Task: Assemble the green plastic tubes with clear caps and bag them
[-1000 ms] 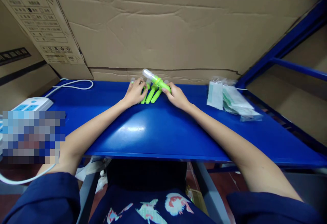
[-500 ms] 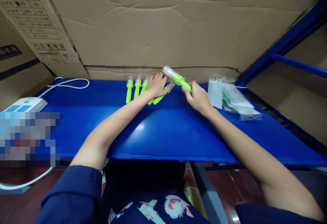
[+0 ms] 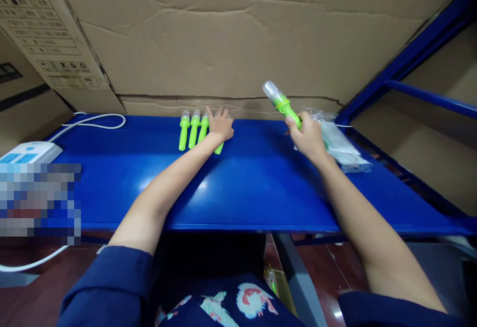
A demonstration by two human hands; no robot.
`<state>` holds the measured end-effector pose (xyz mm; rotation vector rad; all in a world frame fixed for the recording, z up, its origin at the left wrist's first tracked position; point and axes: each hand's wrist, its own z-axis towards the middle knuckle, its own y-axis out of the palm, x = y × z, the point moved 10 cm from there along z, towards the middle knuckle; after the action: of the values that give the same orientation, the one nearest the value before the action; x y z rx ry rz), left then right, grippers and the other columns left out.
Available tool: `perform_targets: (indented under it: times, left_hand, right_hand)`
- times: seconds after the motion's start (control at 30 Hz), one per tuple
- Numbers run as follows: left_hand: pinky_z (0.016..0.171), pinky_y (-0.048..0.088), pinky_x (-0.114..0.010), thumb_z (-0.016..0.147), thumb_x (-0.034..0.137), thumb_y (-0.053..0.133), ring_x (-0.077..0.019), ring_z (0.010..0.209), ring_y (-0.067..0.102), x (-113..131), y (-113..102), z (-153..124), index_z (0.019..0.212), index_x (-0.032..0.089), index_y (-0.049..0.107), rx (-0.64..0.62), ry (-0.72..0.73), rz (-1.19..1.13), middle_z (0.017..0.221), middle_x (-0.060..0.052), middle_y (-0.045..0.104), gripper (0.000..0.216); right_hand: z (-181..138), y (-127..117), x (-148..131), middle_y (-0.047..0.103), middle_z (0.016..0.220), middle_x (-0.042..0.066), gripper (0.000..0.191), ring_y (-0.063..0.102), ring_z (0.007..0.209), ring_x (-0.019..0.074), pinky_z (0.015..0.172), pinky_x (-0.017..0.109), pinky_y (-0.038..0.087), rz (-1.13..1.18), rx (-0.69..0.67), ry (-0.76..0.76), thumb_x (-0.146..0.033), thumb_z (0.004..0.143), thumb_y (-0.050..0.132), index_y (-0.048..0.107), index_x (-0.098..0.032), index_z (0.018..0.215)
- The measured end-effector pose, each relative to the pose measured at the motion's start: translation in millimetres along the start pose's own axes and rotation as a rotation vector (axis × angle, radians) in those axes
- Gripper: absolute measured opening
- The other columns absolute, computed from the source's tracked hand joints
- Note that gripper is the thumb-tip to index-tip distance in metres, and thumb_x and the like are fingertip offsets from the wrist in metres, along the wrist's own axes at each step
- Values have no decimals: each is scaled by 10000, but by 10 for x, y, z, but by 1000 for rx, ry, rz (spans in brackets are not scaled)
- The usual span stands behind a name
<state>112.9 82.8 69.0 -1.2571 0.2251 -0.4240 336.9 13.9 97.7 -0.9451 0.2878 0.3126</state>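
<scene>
My right hand point(image 3: 308, 137) grips a green pen-like tool with a clear cap point(image 3: 280, 100), lifted and tilted up to the left, just above a pile of clear plastic bags point(image 3: 337, 143). My left hand point(image 3: 221, 126) lies flat with fingers stretched out over a green tool point(image 3: 219, 148) on the blue table point(image 3: 242, 188). Three more green tools point(image 3: 194, 129) lie side by side just left of that hand, caps pointing to the cardboard wall.
Large cardboard boxes point(image 3: 231, 34) close off the back of the table. A white power strip point(image 3: 28, 152) and its white cable point(image 3: 93, 120) sit at the far left. A blue metal rack frame point(image 3: 421, 93) rises on the right.
My right hand has carried its green tool up and to the right, over the bags. My left hand has slid right, uncovering the row of green tools.
</scene>
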Motion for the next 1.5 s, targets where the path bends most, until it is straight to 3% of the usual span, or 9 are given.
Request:
perform_targets:
  times: [0.2, 0.4, 0.53, 0.67, 0.77, 0.93, 1.3, 1.37, 1.5]
  left_hand:
    - [1108, 31, -858, 823, 390, 673, -440, 1574, 82, -449, -47, -96, 1197, 291, 729, -68, -121, 0, 1672, -84, 304, 391]
    - [1078, 23, -873, 877, 466, 553, -477, 1569, 65, -1008, 13, -278, 1370, 328, 627, -204, -241, -43, 1690, -93, 252, 517]
    - [1113, 1, -842, 917, 476, 440, -429, 1580, 94, -1339, -116, -422, 1496, 352, 487, -152, -264, -47, 1686, -86, 268, 593]
    - [1121, 30, -833, 927, 647, 325, -417, 1584, 88, -1642, -326, -581, 1530, 340, 431, -83, -322, -78, 1682, -119, 269, 685]
    - [1112, 93, -837, 914, 715, 218, -410, 1591, 18, -2032, -503, -759, 1579, 323, 334, -33, -496, -79, 1715, -105, 158, 781]
    - [1015, 209, -861, 741, 921, 204, -505, 1544, -145, -2750, -543, -1207, 1609, 292, 261, -162, -872, -107, 1734, -66, 39, 1073]
    - [1118, 245, -751, 839, 864, 129, -443, 1565, -34, -2871, -805, -1272, 1585, 250, 325, -103, -827, -87, 1733, -64, -50, 986]
    - [1151, 233, -710, 853, 862, 186, -424, 1565, -29, -2944, -879, -1320, 1600, 253, 264, -151, -836, -35, 1732, -76, -19, 967]
    - [1142, 375, -547, 755, 861, 510, -446, 1531, 225, -3123, -868, -1530, 1614, 270, 215, -374, -905, 21, 1723, -140, 15, 1084]
  right_hand:
    - [-41, 90, -125, 698, 804, 162, 608, 653, 792, 348, 707, 468, 475, -2, -48, -44, -710, 969, 294, 615, -201, 1056]
    - [-48, 205, -117, 701, 841, 184, 576, 657, 826, 366, 725, 473, 475, -26, -128, -29, -662, 974, 315, 607, -177, 1080]
    - [-61, 291, -138, 706, 880, 192, 571, 667, 862, 361, 750, 469, 480, -15, -161, -50, -640, 978, 332, 609, -158, 1105]
    - [-76, 329, -171, 710, 874, 173, 541, 670, 854, 353, 746, 465, 488, -9, -155, -72, -628, 977, 355, 618, -172, 1100]
    - [-87, 354, -185, 712, 857, 162, 505, 672, 847, 346, 735, 452, 492, -21, -166, -66, -604, 978, 370, 620, -179, 1087]
    - [-96, 375, -226, 714, 849, 158, 482, 672, 829, 340, 712, 432, 485, -27, -173, -92, -597, 976, 375, 618, -188, 1053]
    - [-118, 387, -280, 725, 917, 169, 477, 673, 830, 339, 708, 432, 490, -38, -196, -111, -582, 980, 375, 613, -180, 1069]
    - [-118, 386, -284, 725, 932, 177, 487, 674, 837, 344, 708, 432, 491, -42, -195, -111, -592, 979, 378, 612, -175, 1072]
    - [-118, 401, -294, 726, 931, 175, 487, 672, 849, 340, 719, 424, 495, -42, -193, -112, -587, 979, 390, 616, -169, 1084]
